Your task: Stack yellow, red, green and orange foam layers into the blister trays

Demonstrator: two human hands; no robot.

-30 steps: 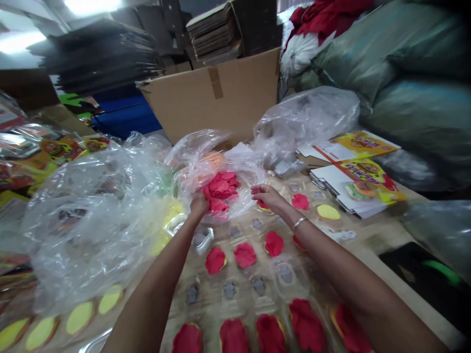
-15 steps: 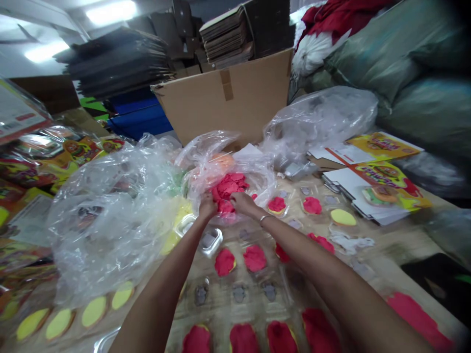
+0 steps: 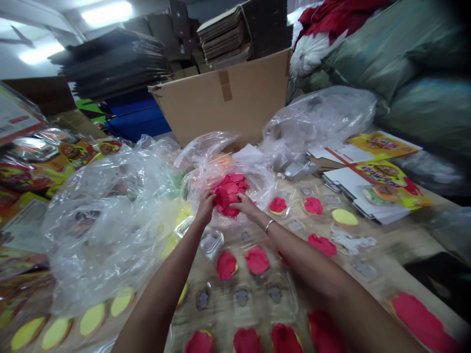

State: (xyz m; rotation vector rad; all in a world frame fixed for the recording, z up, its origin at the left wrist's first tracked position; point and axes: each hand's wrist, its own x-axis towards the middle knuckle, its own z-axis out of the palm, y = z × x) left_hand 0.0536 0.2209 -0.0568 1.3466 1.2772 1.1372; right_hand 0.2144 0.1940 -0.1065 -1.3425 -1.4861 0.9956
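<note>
Both my hands are at a pile of thin, soft red pieces (image 3: 232,184), which lies in an opened clear plastic bag (image 3: 262,182). My left hand (image 3: 206,206) pinches the pile's left edge between thumb and fingers. Across from it, my right hand (image 3: 246,205) has its fingers bent and closed on a red piece at the near right side. The piece between them blends into the pile, so its outline is unclear. Nearer me, ragged red pieces (image 3: 257,260) lie on yellow rounds in clear plastic trays (image 3: 290,289). An octagonal clear container (image 3: 212,243) sits below my left hand.
Large clear plastic bags (image 3: 110,235) cover the left of the table. Yellow ovals (image 3: 92,318) line the front left. Printed cards (image 3: 382,181) and a lone yellow oval (image 3: 345,217) lie at right. A cardboard box (image 3: 224,108) stands behind.
My fingers have loosened from tighter fists, and my left hand has shifted slightly left and my right hand slightly right. The view has moved a little.
</note>
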